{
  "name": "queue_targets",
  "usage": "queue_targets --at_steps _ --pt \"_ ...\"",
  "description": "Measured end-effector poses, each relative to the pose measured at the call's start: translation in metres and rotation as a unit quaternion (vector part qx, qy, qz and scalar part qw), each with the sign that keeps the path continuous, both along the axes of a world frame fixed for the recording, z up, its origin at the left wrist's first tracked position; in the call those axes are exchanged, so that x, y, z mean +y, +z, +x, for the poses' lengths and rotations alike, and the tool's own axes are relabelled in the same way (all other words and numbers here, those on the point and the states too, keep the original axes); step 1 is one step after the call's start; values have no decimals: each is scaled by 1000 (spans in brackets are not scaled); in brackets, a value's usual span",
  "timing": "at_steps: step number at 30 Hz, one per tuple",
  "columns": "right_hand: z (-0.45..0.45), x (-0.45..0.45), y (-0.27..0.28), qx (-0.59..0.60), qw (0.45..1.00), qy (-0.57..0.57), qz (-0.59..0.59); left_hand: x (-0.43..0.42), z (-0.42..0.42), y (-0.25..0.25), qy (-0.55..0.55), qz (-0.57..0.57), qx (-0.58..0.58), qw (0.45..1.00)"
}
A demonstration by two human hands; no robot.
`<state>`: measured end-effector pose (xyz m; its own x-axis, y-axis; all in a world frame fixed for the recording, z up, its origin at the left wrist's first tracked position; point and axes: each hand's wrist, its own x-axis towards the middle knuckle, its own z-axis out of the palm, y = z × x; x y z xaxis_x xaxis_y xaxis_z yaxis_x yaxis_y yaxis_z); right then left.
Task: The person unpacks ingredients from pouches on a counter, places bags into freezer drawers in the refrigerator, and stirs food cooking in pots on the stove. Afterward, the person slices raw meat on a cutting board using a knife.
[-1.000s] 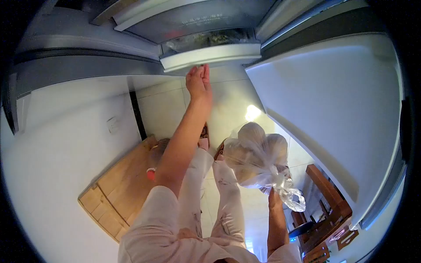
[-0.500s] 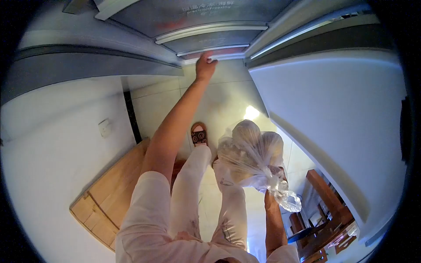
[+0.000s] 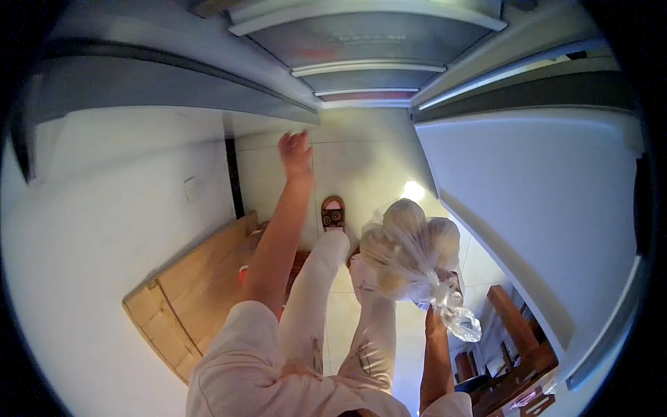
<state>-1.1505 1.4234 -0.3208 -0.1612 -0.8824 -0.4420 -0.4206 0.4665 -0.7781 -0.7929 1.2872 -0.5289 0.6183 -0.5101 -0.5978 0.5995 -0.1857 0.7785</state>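
My left hand (image 3: 296, 153) is raised over the floor tiles, just short of the lower edge of the left fridge door; its fingers look loosely apart, a little blurred, and nothing shows in them. On the other side, my right hand (image 3: 434, 311) is closed at the knotted neck of a clear plastic bag (image 3: 399, 254), partly hidden by it. Several round, pale brown things fill the bag, which hangs in front of my right leg. Ahead, the freezer drawers (image 3: 368, 67) are pushed in, apart from my hands.
Open fridge doors stand on the left (image 3: 187, 87) and right (image 3: 535, 187). A wooden piece (image 3: 187, 299) leans by the left wall, with a red object (image 3: 242, 274) beside it. Brown wooden furniture (image 3: 514, 323) is at the lower right. A slippered foot (image 3: 333, 214) rests on the tiles.
The lower drawer, pulled out at first, has gone in. My left hand has come away from the drawer front, back and to the left. My right hand still holds the bag.
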Motion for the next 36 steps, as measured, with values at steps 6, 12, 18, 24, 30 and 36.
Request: queue_targets --at_steps 6,12,18,24,30,36 --pt "-4 -1 16 -18 1000 20 7 -18 46 72 2 117 -236 965" --pt "-9 0 27 -39 998 38 18 -65 -32 145 -225 -40 24 973" --pt "-18 3 31 -63 996 49 35 -174 -82 162 -274 -82 -718 635" --pt "-14 3 23 -58 997 48 33 -194 -71 132 -289 -28 -796 532" --pt "-19 8 14 -57 998 8 -6 -155 -75 125 -287 -66 -754 587" --pt "-18 -2 28 -35 999 23 -15 -79 -95 121 -279 -116 -733 610"
